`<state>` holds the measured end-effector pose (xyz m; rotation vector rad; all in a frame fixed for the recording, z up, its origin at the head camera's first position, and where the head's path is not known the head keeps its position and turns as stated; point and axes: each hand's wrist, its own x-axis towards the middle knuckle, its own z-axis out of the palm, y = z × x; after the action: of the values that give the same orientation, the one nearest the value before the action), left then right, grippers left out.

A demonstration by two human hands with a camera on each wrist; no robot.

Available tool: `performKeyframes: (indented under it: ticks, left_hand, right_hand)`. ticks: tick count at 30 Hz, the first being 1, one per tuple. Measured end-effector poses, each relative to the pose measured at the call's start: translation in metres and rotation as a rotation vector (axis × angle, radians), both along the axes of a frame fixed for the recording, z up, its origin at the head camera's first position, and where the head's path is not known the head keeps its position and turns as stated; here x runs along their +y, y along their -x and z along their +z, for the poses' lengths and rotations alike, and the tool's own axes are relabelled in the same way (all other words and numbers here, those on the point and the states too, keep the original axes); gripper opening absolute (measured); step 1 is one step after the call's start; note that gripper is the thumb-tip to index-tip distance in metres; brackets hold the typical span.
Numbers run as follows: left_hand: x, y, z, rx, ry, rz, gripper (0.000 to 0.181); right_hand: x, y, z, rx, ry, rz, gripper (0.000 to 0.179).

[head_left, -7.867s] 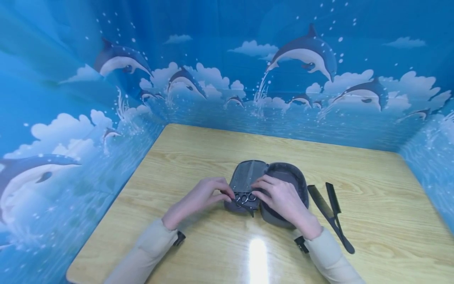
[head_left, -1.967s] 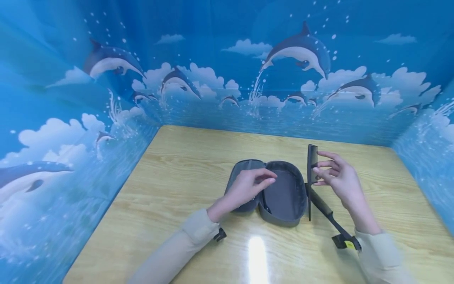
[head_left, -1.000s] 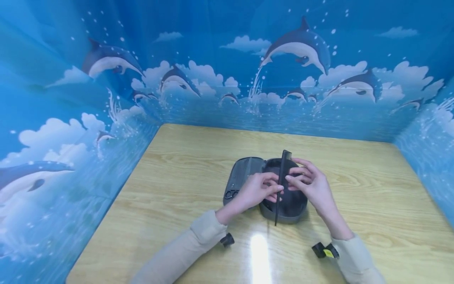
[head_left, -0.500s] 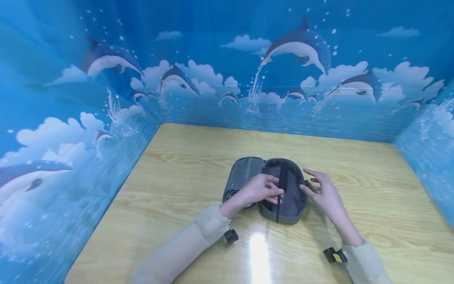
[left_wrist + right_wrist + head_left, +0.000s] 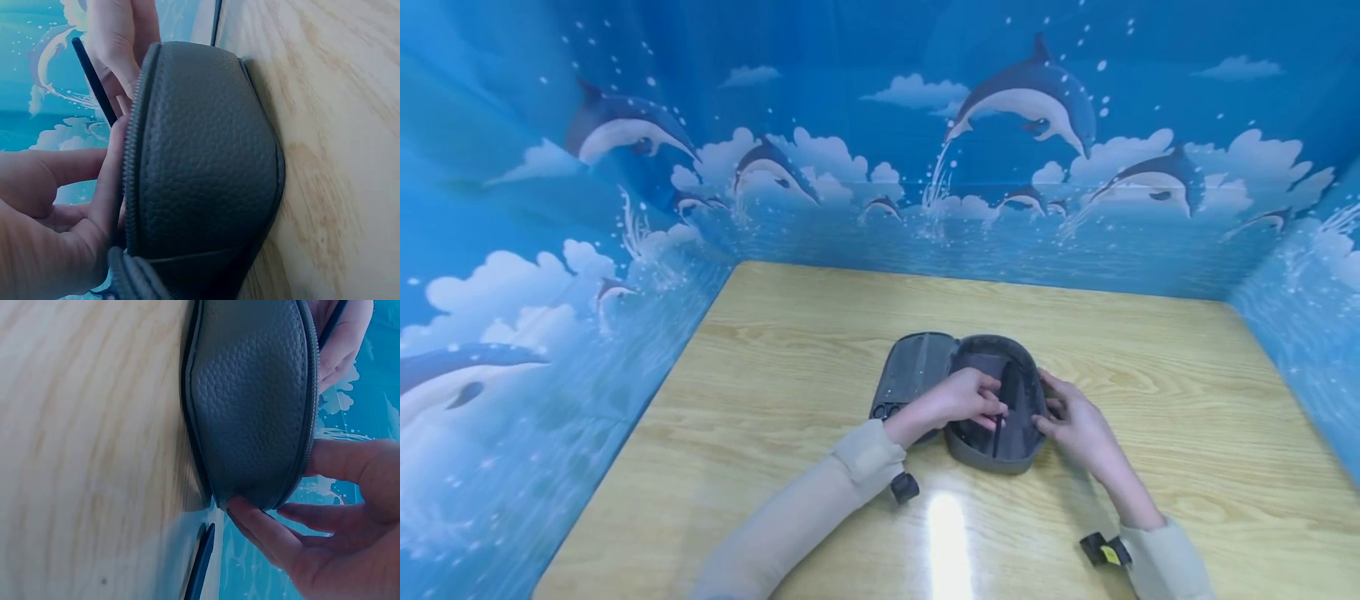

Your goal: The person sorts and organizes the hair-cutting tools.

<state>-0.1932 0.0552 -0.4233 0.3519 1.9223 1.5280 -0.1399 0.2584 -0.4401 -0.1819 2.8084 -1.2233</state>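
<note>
The left hand [image 5: 966, 397], at the 9 o'clock side of the open case [image 5: 981, 458], pinches the black comb [image 5: 1012, 383], aligned roughly 12-to-6 o'clock within the case outline. The right hand [image 5: 1081, 432], fingers parted, grips the case wall at 3 o'clock.

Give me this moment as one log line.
left hand: holds black comb; right hand: grips case; case: open on table; scissors: in lid

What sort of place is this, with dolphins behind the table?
Probably a small, staged filming booth. A dolphin-printed backdrop rises along three visible sides of a wood-grain table, and small black wrist-worn devices, likely cameras, suggest that handwork is being recorded.
</note>
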Motion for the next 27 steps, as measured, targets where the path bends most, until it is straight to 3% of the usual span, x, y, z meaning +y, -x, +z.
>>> performKeyframes:
  ticks: [12,20,27]
  left_hand:
    - [0.014,0.008,-0.007,0.086,0.14,0.006,0.048]
    - [0.02,0.008,-0.008,0.133,0.224,0.067,0.048]
    - [0.023,0.006,-0.007,0.217,0.373,0.069,0.048]
  right_hand:
    - [-0.003,-0.006,0.003,-0.03,0.077,0.046,0.081]
    - [-0.005,-0.01,0.002,-0.02,0.064,0.14,0.096]
    - [-0.007,-0.015,0.002,-0.036,0.055,0.166,0.104]
